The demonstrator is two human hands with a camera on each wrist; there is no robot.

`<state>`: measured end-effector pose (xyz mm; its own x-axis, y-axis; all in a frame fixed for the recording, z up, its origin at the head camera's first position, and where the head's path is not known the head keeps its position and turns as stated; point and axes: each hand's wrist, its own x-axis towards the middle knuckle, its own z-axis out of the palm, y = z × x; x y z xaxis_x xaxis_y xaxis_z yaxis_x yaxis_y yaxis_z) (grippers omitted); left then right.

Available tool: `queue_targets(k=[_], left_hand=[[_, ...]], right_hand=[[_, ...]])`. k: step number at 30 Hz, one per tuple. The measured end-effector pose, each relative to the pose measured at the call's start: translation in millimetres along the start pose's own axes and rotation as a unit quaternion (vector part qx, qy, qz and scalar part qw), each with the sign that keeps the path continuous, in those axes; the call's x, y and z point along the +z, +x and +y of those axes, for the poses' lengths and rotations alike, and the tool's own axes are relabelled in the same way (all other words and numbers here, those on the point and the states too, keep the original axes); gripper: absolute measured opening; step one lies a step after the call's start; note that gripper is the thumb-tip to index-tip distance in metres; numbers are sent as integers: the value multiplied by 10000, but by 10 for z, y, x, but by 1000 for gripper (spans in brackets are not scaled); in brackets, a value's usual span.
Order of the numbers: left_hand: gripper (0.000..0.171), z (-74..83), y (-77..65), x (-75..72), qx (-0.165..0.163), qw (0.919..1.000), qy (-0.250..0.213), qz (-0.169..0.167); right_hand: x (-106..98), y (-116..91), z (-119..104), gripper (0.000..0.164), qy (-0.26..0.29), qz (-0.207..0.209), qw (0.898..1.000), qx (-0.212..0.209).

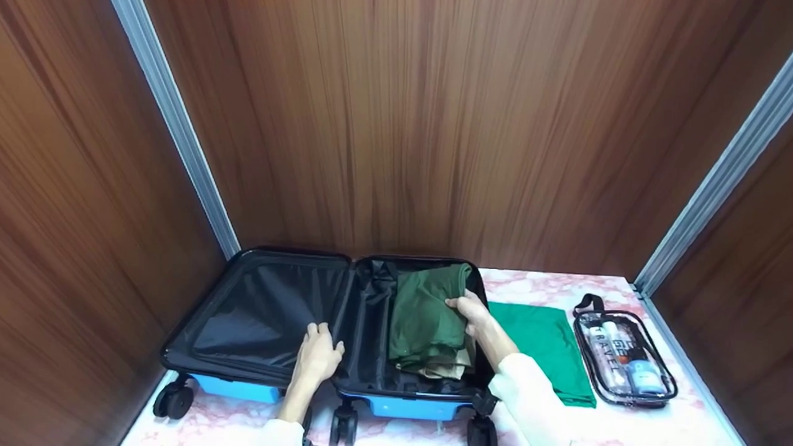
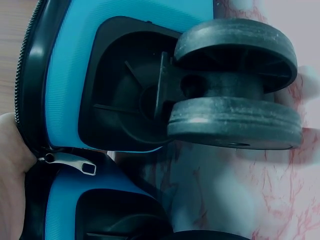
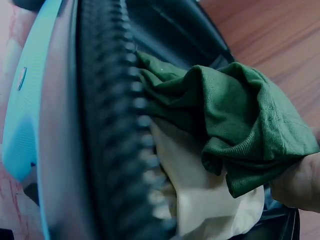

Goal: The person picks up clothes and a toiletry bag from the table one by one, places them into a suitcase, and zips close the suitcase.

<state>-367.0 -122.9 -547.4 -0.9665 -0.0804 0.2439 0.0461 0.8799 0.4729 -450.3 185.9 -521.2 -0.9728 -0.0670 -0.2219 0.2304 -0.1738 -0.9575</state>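
An opened blue suitcase lies flat, its left half [image 1: 260, 310] and right half [image 1: 365, 353] lined in black. Folded dark green cloth [image 1: 427, 310], likely a garment, lies in the right half over beige cloth [image 1: 446, 368]. My right hand [image 1: 474, 313] pinches the green cloth's right edge between thumb and fingers. In the right wrist view, that cloth [image 3: 235, 110] is partly lifted and bunched above the beige cloth [image 3: 210, 200]. My left hand [image 1: 318, 356] rests by the inner edge of the left half, fingers relaxed, near a zipper pull [image 2: 75, 162] in the left wrist view.
Bright green folded cloth [image 1: 539, 347] lies right of the suitcase on the pink-veined marble-look surface. Beyond it sits a clear toiletry bag [image 1: 622, 359] with bottles inside. Black wheels [image 1: 173, 399] stick out along the near side. Wood-grain panels [image 1: 403, 136] enclose the back and sides.
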Motion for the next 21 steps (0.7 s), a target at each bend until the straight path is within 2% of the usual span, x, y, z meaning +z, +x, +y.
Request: queue_targets(k=[4,12,18,21], left_hand=[[53,-9,1,-1,-19,10000,-10,-18],[53,-13,1,-14,-41,10000,-10,-64],[54,-9,-9,-21,-27,9999,-38,-115],[54,-1,-2,-19,-9,9999,-46,-103]], right_hand=[[98,-6,-42,47,47,-193,9998,-92],[302,-55,-158,47,160,-232,9994,-184],[354,-71,-168,52,-62,-73,9998,-173],[324,-70,-114,50,-163,80,9997,-165]])
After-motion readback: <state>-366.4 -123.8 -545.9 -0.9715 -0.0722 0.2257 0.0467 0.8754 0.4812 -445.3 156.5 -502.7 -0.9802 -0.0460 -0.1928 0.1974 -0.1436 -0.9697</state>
